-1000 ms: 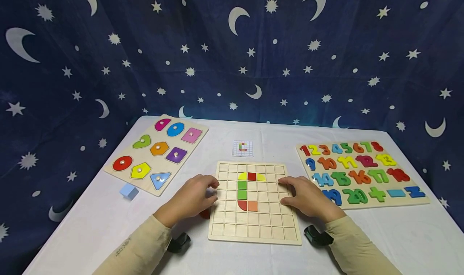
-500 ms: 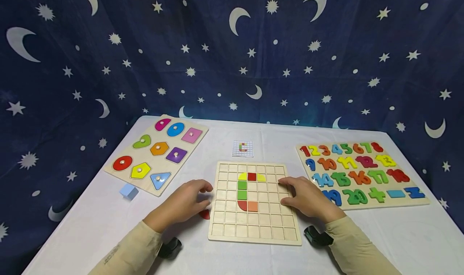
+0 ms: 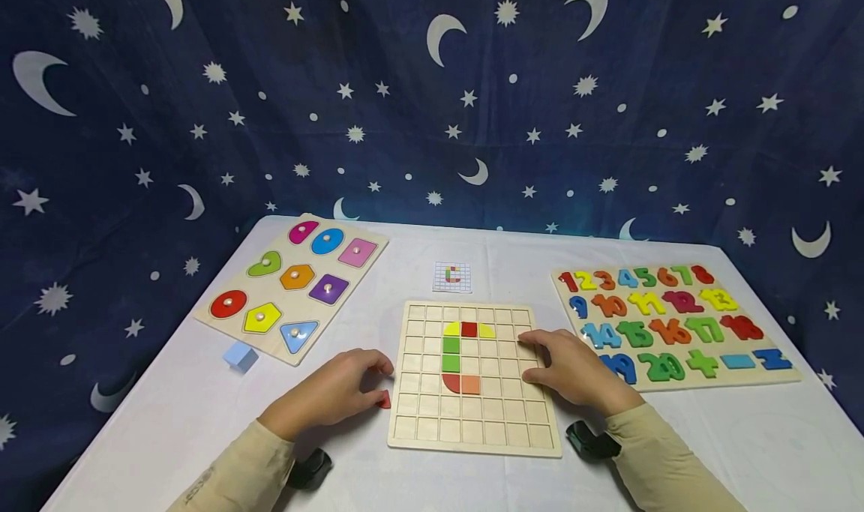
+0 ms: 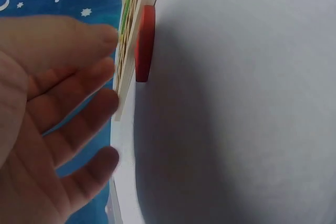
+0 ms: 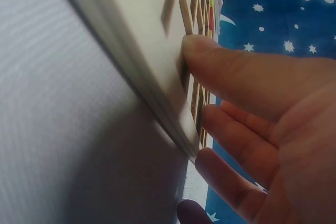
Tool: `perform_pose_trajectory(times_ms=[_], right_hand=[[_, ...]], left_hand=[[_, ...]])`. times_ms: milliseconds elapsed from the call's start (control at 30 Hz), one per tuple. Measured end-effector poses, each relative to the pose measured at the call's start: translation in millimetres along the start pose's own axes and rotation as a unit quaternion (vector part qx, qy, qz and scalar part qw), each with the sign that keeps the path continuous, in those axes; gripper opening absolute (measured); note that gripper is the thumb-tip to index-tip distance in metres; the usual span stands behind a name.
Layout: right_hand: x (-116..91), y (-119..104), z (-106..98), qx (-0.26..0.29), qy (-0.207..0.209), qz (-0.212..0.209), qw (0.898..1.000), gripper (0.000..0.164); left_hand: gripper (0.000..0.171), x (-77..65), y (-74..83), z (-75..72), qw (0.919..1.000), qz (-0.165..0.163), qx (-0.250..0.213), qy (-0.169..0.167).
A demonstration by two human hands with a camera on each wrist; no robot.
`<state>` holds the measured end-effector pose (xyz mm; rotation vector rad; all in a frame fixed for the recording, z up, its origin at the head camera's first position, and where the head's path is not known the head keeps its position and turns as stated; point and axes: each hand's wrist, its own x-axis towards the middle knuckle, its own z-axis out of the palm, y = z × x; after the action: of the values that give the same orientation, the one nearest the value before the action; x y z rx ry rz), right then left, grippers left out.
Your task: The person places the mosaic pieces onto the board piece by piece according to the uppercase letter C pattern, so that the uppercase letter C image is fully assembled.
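Observation:
A square wooden grid board (image 3: pixel 499 403) lies in the middle of the table, with red, yellow, green and orange tiles forming a C-like figure. Beside its left edge lies a red piece (image 4: pixel 145 45), partly covered by the thumb in the head view. My left hand (image 3: pixel 331 390) is just left of the board, thumb near the red piece, fingers loosely bent around nothing. On the board's right edge rests my right hand (image 3: pixel 579 369); its thumb (image 5: pixel 210 59) touches the top surface, the other fingers spread along the edge without a grip.
Behind the board lies a small pattern card (image 3: pixel 451 276). A shape puzzle board (image 3: pixel 229 276) stands back left, with a light blue block (image 3: pixel 240 357) before it. To the right is a number puzzle board (image 3: pixel 682 364). A starry curtain (image 3: pixel 405 107) hangs behind.
My left hand has moved off the board's left edge, leftward and toward me, down to the red piece, which was partly hidden before. The right hand stays in place.

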<state>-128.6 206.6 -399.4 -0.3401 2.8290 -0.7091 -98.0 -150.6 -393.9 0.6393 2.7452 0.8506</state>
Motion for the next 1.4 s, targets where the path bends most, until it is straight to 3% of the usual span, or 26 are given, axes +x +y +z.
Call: perform_pose_trajectory(times_ms=[267, 567, 1000, 1233, 1400], right_hand=[[1.1, 1.2, 0.5, 0.001, 0.002, -0.002, 1.0, 0.059], [0.6, 0.4, 1.4, 0.004, 0.0, -0.001, 1.0, 0.059], [0.1, 0.2, 0.6, 0.001, 0.001, 0.0, 1.0, 0.059], [0.1, 0.7, 0.5, 0.0, -0.002, -0.001, 1.0, 0.058], [1.0, 0.9, 0.6, 0.003, -0.002, -0.001, 1.0, 0.059]], left_hand=[[0.025, -2.5, -7.4, -1.8, 0.9983, 0.03, -0.015, -0.049], [0.025, -2.7, -10.6, 0.3, 0.9979, 0.042, 0.003, -0.048], [0.03, -0.4, -9.7, -1.3, 0.9999, -0.002, -0.002, -0.017], [0.033, -0.6, -10.5, -4.7, 0.9991, -0.007, -0.008, -0.041], [0.028, 1.6, -10.1, -3.9, 0.9992, -0.015, 0.001, -0.036]])
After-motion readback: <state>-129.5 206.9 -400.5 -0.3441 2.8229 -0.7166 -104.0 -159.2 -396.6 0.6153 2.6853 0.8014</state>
